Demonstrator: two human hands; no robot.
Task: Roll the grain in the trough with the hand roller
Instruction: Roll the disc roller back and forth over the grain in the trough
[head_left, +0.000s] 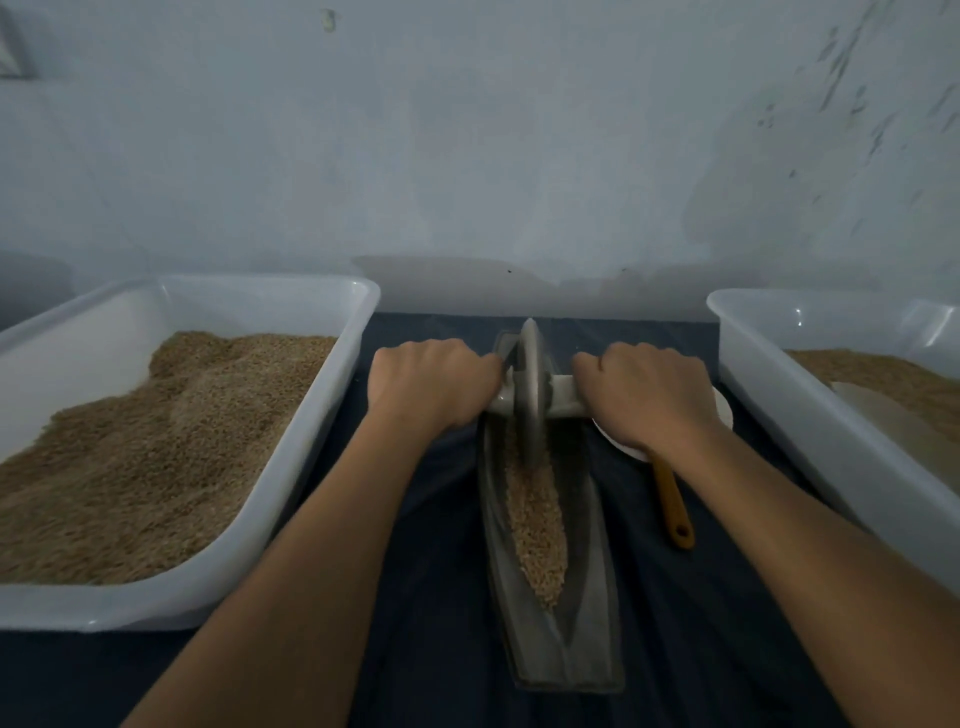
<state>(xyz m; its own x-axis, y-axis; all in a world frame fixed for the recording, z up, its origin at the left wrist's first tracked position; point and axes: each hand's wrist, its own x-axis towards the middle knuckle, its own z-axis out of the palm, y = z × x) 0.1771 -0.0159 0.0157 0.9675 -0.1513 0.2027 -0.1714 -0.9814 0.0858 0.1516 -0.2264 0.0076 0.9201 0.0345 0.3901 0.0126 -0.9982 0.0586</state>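
A long boat-shaped metal trough (587, 613) lies on the dark cloth, running away from me. Brown grain (537, 525) fills its middle groove. The hand roller's grey disc (530, 384) stands upright in the far half of the trough, its lower edge in the grain. A pale axle handle (563, 397) sticks out on both sides of the disc. My left hand (431, 382) grips the left end of the handle. My right hand (644, 395) grips the right end. Both arms reach forward from the bottom of the view.
A large white tub of grain (291, 447) stands at the left. Another white tub (810, 410) holding grain stands at the right. A white dish (724, 410) and an orange-handled tool (672, 499) lie between the trough and the right tub. A pale wall rises behind.
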